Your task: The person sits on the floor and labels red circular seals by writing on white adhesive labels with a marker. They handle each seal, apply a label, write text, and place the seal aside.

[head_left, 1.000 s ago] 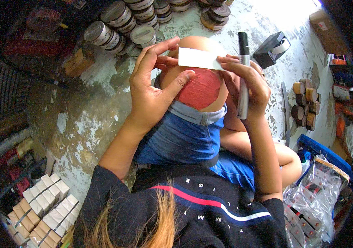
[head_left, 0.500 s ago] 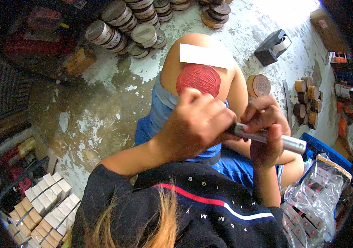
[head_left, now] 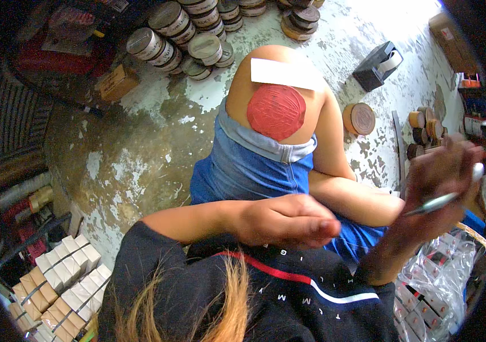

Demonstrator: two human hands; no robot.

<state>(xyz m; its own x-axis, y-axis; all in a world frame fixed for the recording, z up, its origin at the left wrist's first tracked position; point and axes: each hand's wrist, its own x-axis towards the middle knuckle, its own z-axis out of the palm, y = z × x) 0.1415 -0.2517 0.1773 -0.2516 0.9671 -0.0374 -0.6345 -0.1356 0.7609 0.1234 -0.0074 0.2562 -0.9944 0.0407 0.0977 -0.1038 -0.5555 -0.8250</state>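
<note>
On my bare thigh lies a red round disc (head_left: 277, 113) with a ridged, embossed surface. A white paper strip (head_left: 279, 73) rests across the knee just beyond it. My left hand (head_left: 288, 221) is closed in front of my chest, thumb along the curled fingers; whatever it may hold is hidden. Over at the right, my right hand (head_left: 442, 174) is raised and smeared by motion. It grips a slim silver tube (head_left: 435, 203), itself blurred. A small white tip shows at the hand's far side.
Stacked round tins (head_left: 169, 25) stand on the worn floor ahead. A black tape dispenser (head_left: 377, 67), a round wooden block (head_left: 359, 118) and several smaller round pieces (head_left: 423, 122) lie to the right. Bundled boxes (head_left: 72, 268) sit at left, plastic-wrapped goods (head_left: 433, 285) at right.
My hands have parted. The right hand has swung right and away with the silver tube; the left has drawn back toward my chest, uncovering the red disc's near edge.
</note>
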